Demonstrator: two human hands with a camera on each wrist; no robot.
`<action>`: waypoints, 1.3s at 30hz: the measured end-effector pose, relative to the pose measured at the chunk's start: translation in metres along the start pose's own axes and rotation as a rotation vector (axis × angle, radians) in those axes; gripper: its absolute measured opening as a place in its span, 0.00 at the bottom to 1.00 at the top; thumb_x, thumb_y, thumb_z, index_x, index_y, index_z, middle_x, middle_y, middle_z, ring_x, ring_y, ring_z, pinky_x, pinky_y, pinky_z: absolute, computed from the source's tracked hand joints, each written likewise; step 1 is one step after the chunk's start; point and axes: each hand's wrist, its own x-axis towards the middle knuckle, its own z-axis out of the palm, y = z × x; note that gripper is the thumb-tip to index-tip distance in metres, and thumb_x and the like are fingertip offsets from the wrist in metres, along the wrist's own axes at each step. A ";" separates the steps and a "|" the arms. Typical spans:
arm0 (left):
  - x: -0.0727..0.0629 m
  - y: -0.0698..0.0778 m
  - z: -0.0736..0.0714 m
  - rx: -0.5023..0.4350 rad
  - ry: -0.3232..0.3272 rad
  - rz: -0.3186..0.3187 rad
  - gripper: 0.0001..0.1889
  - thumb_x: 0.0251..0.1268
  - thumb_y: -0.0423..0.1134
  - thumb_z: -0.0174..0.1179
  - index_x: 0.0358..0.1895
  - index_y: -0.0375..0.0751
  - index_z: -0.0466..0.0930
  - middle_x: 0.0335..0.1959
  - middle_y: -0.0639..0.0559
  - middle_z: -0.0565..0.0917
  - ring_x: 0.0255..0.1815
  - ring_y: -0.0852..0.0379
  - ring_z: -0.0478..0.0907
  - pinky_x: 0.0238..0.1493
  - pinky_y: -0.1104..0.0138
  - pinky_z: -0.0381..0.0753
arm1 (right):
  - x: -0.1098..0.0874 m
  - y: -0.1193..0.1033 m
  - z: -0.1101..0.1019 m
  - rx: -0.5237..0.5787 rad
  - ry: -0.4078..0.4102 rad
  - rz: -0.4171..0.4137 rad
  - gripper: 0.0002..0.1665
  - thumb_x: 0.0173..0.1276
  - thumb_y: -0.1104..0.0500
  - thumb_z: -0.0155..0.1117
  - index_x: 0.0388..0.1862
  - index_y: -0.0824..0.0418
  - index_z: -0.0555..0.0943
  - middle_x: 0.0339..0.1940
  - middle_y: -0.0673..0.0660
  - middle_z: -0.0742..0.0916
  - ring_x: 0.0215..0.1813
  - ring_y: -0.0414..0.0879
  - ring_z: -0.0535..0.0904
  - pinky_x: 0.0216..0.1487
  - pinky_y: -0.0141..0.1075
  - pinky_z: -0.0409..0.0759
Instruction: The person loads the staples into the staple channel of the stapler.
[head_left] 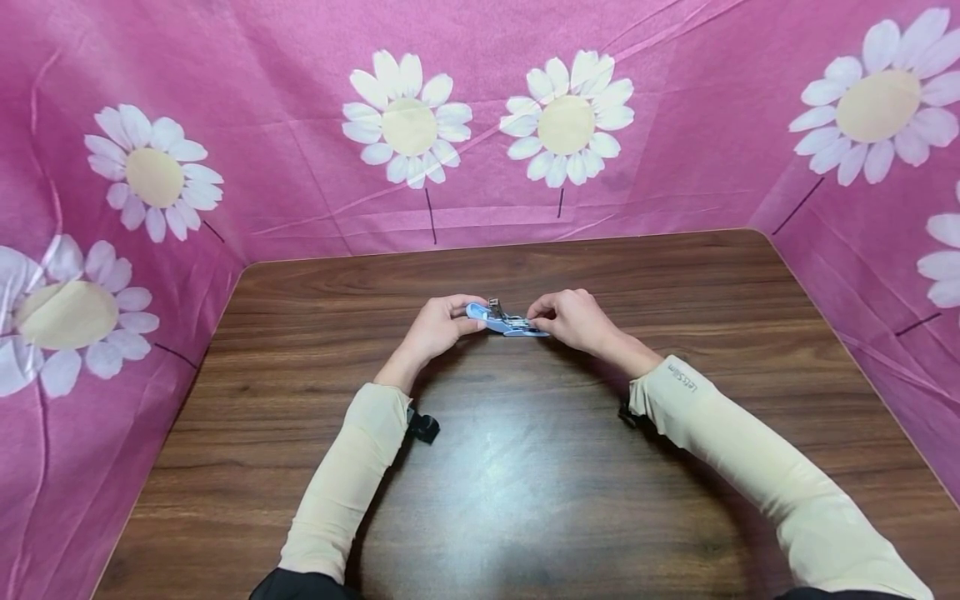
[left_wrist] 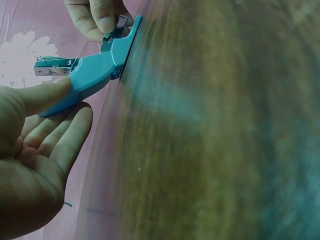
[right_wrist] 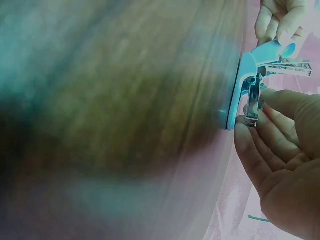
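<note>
A light blue stapler (head_left: 497, 325) lies opened up over the middle of the table, its cover swung back from its base. My left hand (head_left: 437, 327) pinches the blue cover (left_wrist: 94, 74) between thumb and fingers, at the end away from the hinge. A metal piece (left_wrist: 56, 66) sticks up from that cover. At the other end, my right hand (head_left: 576, 319) has thumb and fingertips on the stapler's metal staple channel (right_wrist: 253, 101), pinching its end. The channel stands tilted up from the blue base (right_wrist: 233, 102), which is down at the tabletop.
The brown wood-grain table (head_left: 510, 483) reaches back to a pink cloth (head_left: 292, 167) with white flowers, which hangs behind and at both sides. A small black wrist camera (head_left: 424, 427) is strapped under the left sleeve.
</note>
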 end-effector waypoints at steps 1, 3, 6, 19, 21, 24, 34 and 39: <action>0.000 0.000 0.000 -0.001 0.001 0.000 0.16 0.65 0.36 0.69 0.55 0.45 0.86 0.48 0.46 0.91 0.25 0.58 0.75 0.21 0.72 0.70 | 0.000 0.000 0.000 0.005 0.002 -0.001 0.05 0.67 0.57 0.71 0.40 0.53 0.90 0.38 0.49 0.93 0.37 0.44 0.86 0.46 0.47 0.80; 0.000 0.000 0.000 -0.004 0.000 0.001 0.16 0.65 0.35 0.69 0.55 0.44 0.86 0.48 0.45 0.90 0.24 0.59 0.75 0.21 0.72 0.70 | -0.001 0.000 0.000 0.012 0.004 -0.001 0.05 0.67 0.57 0.71 0.40 0.53 0.90 0.38 0.49 0.93 0.37 0.44 0.86 0.46 0.47 0.80; 0.000 0.001 0.000 -0.004 0.000 -0.002 0.16 0.65 0.35 0.69 0.55 0.44 0.86 0.48 0.46 0.90 0.24 0.59 0.74 0.21 0.72 0.70 | -0.001 0.000 0.000 0.013 0.010 -0.005 0.05 0.67 0.56 0.71 0.40 0.52 0.90 0.38 0.48 0.93 0.36 0.43 0.85 0.44 0.46 0.80; 0.000 0.001 0.001 -0.006 0.012 -0.004 0.15 0.66 0.36 0.68 0.55 0.45 0.86 0.48 0.47 0.91 0.28 0.62 0.76 0.26 0.72 0.72 | -0.001 0.006 0.001 0.062 0.018 0.003 0.08 0.66 0.53 0.73 0.43 0.49 0.92 0.40 0.48 0.93 0.37 0.42 0.82 0.44 0.43 0.80; 0.000 0.002 0.001 -0.006 0.015 -0.006 0.15 0.65 0.36 0.69 0.55 0.45 0.86 0.47 0.47 0.91 0.29 0.63 0.77 0.28 0.73 0.73 | -0.001 0.007 0.001 0.064 0.016 0.002 0.09 0.67 0.53 0.72 0.44 0.49 0.92 0.41 0.49 0.93 0.37 0.42 0.82 0.44 0.42 0.80; 0.000 0.001 0.002 -0.005 0.019 -0.007 0.15 0.65 0.36 0.69 0.55 0.45 0.86 0.48 0.47 0.91 0.32 0.64 0.78 0.31 0.73 0.75 | -0.001 0.008 0.002 0.063 0.017 0.002 0.09 0.67 0.53 0.72 0.44 0.49 0.92 0.40 0.49 0.93 0.36 0.42 0.81 0.43 0.42 0.80; -0.001 0.002 0.002 0.023 0.031 -0.024 0.15 0.64 0.37 0.70 0.53 0.46 0.87 0.47 0.49 0.91 0.39 0.64 0.80 0.39 0.72 0.77 | -0.001 0.008 0.003 0.043 0.017 -0.008 0.09 0.66 0.52 0.73 0.44 0.49 0.92 0.41 0.49 0.93 0.41 0.43 0.87 0.46 0.45 0.83; -0.001 0.002 0.003 -0.007 0.029 -0.022 0.15 0.63 0.36 0.70 0.54 0.44 0.87 0.47 0.48 0.91 0.39 0.65 0.81 0.40 0.73 0.78 | -0.002 0.008 0.001 0.036 0.016 -0.012 0.09 0.67 0.52 0.73 0.44 0.49 0.92 0.42 0.49 0.93 0.41 0.43 0.87 0.45 0.45 0.83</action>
